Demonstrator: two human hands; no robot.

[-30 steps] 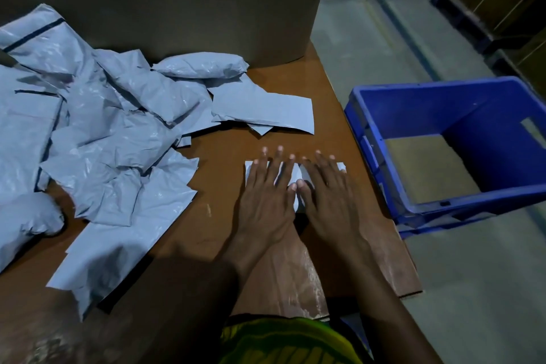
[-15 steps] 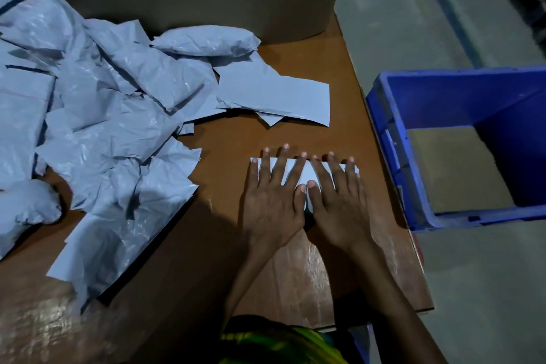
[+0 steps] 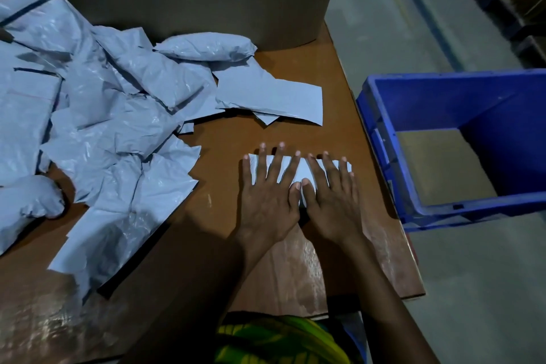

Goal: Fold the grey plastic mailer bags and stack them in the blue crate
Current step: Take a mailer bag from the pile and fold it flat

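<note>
Grey mailer bag point(image 3: 302, 173), folded down to a small strip, lies flat on the brown table point(image 3: 224, 154) near its right edge, and we have both hands on it. Our left hand point(image 3: 267, 201) and right hand point(image 3: 331, 201) sit side by side, palms down, thumb tips just beside each other. The fingers point(image 3: 273, 162) are straight and spread apart, so pale plastic shows between them. Neither hand grips anything; both simply press.

We judge this to be the flattening step: the fold is made and we are setting the crease. The blue crate point(image 3: 381, 145) stands just beside the table on the right, its brown floor showing. A loose pile of unfolded bags point(image 3: 118, 127) covers the left of the table, so most of the task seems to lie ahead.

The next move calls for a change of hold. 1 hand needs to pinch the strip along an edge with the layers together, since slick plastic is likely to spring open once the pressure comes off. Then the strip goes right, over the crate wall, to be laid flat. After that we reach for another bag, perhaps the flat one point(image 3: 271, 97) just beyond our fingertips.
</note>
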